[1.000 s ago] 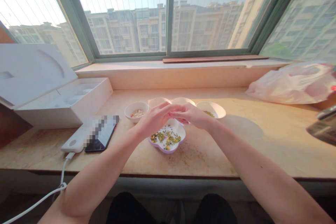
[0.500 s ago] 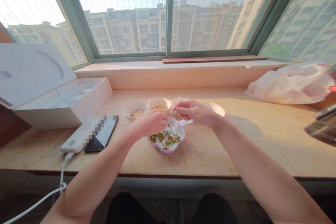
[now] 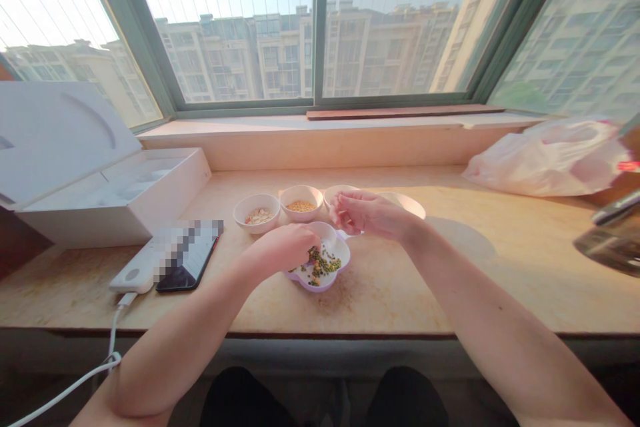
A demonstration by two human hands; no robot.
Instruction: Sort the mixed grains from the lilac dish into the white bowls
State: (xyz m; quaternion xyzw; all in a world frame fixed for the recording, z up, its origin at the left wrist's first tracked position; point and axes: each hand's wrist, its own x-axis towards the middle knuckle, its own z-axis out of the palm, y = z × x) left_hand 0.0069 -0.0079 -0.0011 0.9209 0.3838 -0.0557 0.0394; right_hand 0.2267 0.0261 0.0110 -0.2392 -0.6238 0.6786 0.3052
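In the middle of the counter stands a white scalloped dish (image 3: 345,265) with a lavender rim and a short handle, with mung beans (image 3: 326,264) and a few yellowish pieces scattered in it. My left hand (image 3: 290,245) reaches into its left side, fingers bent down and together among the beans; what lies between them is hidden. Above the dish's handle, my right hand (image 3: 363,213) is closed with fingertips pressed together, in front of a white bowl (image 3: 341,191). Whatever it holds is too small to make out.
Behind the dish are a bowl of pale pieces (image 3: 258,215), a bowl of yellow grains (image 3: 301,205) and, partly hidden, another white bowl (image 3: 407,203). Left lie a phone (image 3: 185,267), a cabled white power bank (image 3: 133,273) and an open white box (image 3: 125,200). A plastic bag (image 3: 545,157) sits right.
My left hand has lowered into the dish, its fingers curling down to the beans. My right hand stays near the same place, fingers slightly more curled.
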